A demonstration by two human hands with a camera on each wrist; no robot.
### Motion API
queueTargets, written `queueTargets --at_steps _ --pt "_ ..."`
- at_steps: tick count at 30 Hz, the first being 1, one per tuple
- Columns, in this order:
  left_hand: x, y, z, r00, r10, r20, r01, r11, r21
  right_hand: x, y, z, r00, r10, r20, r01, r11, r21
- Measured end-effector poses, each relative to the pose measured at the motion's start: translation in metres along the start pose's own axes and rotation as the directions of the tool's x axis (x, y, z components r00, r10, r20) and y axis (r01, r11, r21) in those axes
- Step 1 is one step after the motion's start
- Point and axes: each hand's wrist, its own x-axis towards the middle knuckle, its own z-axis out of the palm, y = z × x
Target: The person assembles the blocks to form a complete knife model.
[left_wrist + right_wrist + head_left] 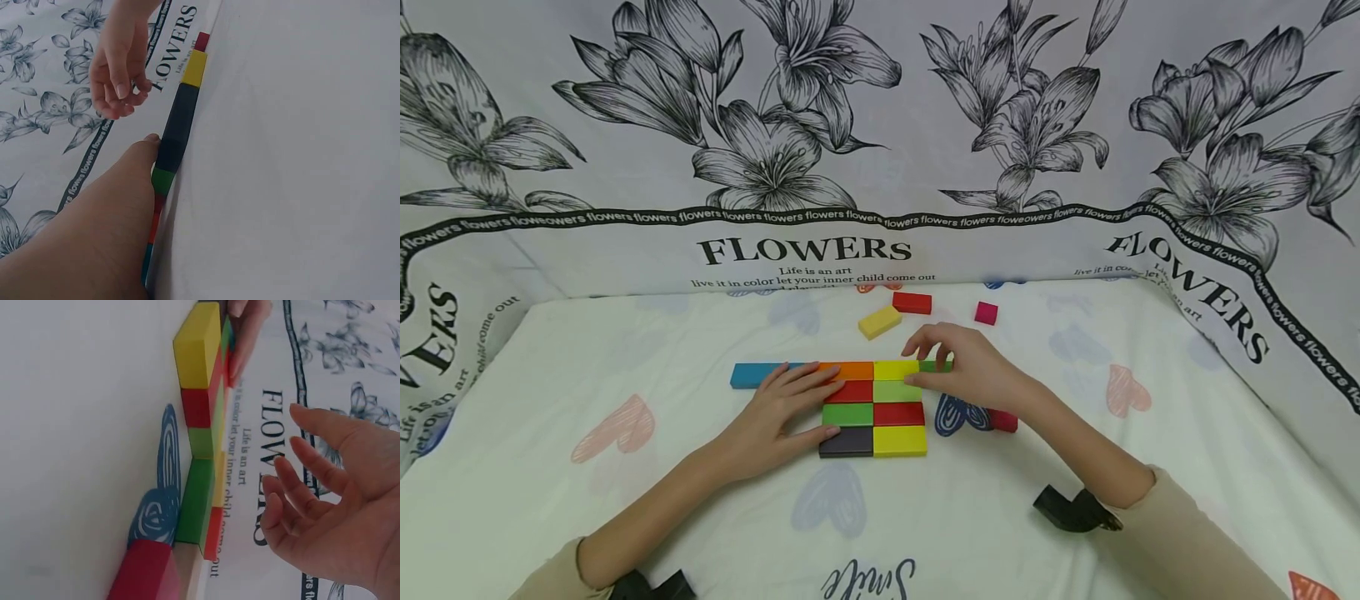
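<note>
Coloured wooden blocks lie in close rows on the sheet. My left hand (793, 404) rests its fingertips on the orange block (853, 371) and the red block (857, 392), its thumb touching the black block (846, 442). A blue block (760, 375) extends leftward from the top row. Above the row's right end hovers my right hand (966, 358), fingers loosely bent, near the yellow block (896, 370) and a partly covered green block (936, 366). The right wrist view shows nothing between that hand's fingers, and the whole green block (197, 500).
Behind the rows lie a loose yellow block (880, 322), a red block (912, 302) and a small crimson block (987, 313). Another crimson block (1003, 421) sits partly under my right wrist. A flower-printed cloth (820, 250) rises at the back.
</note>
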Motion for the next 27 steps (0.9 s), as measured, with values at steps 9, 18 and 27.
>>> queueTargets --at_steps 9,18,27 --pt "0.000 0.000 0.000 1.000 0.003 -0.001 -0.003 1.000 0.004 0.017 -0.001 -0.015 0.995 0.090 -0.034 -0.091 0.996 -0.011" --pt "0.000 0.000 -0.001 1.000 0.008 -0.002 -0.008 1.000 0.002 0.043 0.004 -0.025 0.995 0.089 -0.051 -0.092 0.995 -0.044" --pt "0.000 0.001 -0.001 1.000 0.012 -0.002 -0.012 1.000 0.003 0.063 0.013 -0.030 0.991 0.119 -0.066 -0.123 0.991 -0.056"
